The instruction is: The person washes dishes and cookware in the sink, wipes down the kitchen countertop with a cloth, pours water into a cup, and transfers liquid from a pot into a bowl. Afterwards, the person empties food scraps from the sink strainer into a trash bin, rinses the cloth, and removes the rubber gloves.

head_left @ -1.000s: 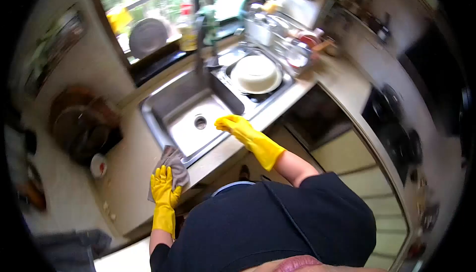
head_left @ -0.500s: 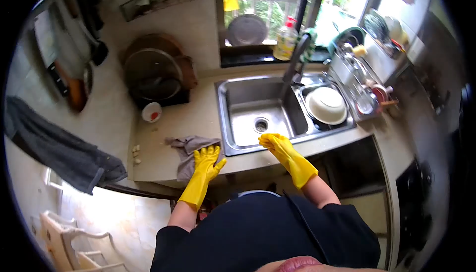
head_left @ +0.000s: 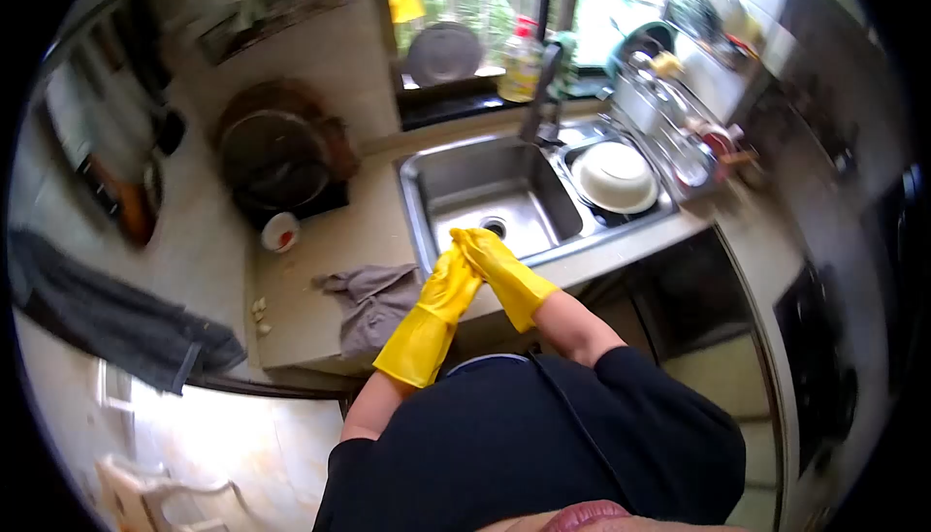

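Note:
Both hands wear yellow rubber gloves and touch each other over the front edge of the steel sink [head_left: 419, 226]. My left hand [head_left: 450, 285] is against the fingers of my right hand [head_left: 490, 258]; how the fingers are bent, and whether anything small lies between them, cannot be made out. A crumpled grey-brown cloth [head_left: 373, 307] lies on the counter just left of my left hand, touched by neither hand. Beyond the hands, the drain [head_left: 494, 227] shows in the sink's bottom.
White bowls [head_left: 614, 178] stand in the small right basin, under the utensil rack [head_left: 669, 110]. A faucet [head_left: 543, 96] and a soap bottle [head_left: 521, 64] are behind the sink. A small white cup [head_left: 280, 232] and dark pan [head_left: 273, 159] are at the left.
My left hand has left the cloth and moved right to meet my right hand. The cloth stays on the counter. The camera view has shifted.

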`<state>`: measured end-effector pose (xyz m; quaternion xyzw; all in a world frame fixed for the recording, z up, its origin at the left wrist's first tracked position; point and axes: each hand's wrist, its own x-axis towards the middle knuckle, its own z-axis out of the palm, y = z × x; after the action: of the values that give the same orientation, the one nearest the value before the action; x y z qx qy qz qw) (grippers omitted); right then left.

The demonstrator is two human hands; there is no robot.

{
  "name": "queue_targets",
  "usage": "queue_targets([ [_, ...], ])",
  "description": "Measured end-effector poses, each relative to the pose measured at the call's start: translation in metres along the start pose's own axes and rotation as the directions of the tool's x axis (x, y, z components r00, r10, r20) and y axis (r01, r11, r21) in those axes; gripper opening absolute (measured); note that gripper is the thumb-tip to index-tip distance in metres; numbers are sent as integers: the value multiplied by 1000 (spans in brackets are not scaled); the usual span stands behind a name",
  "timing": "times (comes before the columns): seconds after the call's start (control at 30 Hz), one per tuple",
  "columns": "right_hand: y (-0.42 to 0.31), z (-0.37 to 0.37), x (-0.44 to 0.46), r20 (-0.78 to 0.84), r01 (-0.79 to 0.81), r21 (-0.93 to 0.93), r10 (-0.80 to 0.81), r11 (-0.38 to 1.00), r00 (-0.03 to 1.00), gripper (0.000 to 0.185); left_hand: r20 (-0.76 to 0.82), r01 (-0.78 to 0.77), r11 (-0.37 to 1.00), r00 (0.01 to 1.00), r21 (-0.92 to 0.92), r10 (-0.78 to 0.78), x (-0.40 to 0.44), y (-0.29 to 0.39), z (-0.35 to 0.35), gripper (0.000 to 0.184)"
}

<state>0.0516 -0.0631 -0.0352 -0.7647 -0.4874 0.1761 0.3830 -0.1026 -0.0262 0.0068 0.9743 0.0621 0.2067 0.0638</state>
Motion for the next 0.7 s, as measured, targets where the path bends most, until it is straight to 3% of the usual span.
queue_targets([
  [0.03, 28, 11, 17, -7, 93, -212, -97, 973, 995, 36, 20, 130, 892, 991, -433, -134, 15, 8, -19, 47],
  [0.07, 57, 22, 34, -13, 169, -418, -193, 892, 981, 37, -34, 13, 946, 999, -323, -25, 22, 4, -2, 47],
  [0.1, 27, -5, 17, -55, -10, -41, 7, 999, 998, 33, -83, -107, 972, 992, -207, 92, 27, 0, 15, 47],
  [0.13, -7, -34, -2, -95, -162, 354, 207, 921, 974, 32, -74, -132, 966, 990, -220, 118, 17, 6, 15, 47],
  [0.17, 34, -18, 24, 82, -193, 956, 433, 219, 898, 26, -41, 48, 555, 988, -831, -147, -9, 16, 6, 47],
  [0.2, 39, -33, 24, 63, -177, 961, 453, 214, 889, 26, 187, 133, -186, 933, -973, -309, -35, 26, -7, 47],
  [0.23, 33, -55, 20, 35, -227, 896, 449, 382, 893, 26, 470, 55, -819, 840, -571, -271, -47, 31, -21, 47],
  [0.33, -4, -120, -10, -17, -351, 523, 422, 776, 906, 32, 445, 58, -901, 882, -429, -155, -50, 16, -32, 51],
  [0.37, -6, -125, -19, -19, -379, 354, 412, 855, 911, 36, 427, 1, -881, 875, -473, -228, -53, 2, -23, 52],
  [0.43, 2, -114, -25, -25, -398, 461, 460, 793, 888, 37, 347, -132, -796, 850, -590, -398, -61, -27, -5, 56],
  [0.5, 15, -100, -24, -25, -386, 653, 528, 651, 849, 43, 211, -211, -530, 752, -821, -625, -58, -23, -26, 60],
  [0.53, 52, -91, -20, 17, -353, 579, 421, 735, 907, 45, 393, -211, -548, 499, -809, -772, -54, -28, -29, 63],
  [0.57, 49, -90, -29, 21, -356, 577, 422, 735, 906, 45, 395, -213, -549, 496, -808, -774, -52, -35, -28, 63],
  [0.63, 39, -84, -50, 222, -439, 786, 463, 436, 858, 41, 415, -159, -502, 384, -850, -825, -45, -44, -24, 72],
  [0.67, 68, -68, -43, 32, -401, 420, 429, 814, 903, 44, 484, -143, -595, 449, -791, -751, -28, -23, -59, 74],
  [0.7, 83, -51, -48, -170, -188, 159, 215, 969, 962, 47, 486, -144, -596, 445, -790, -752, -26, -34, -45, 74],
])
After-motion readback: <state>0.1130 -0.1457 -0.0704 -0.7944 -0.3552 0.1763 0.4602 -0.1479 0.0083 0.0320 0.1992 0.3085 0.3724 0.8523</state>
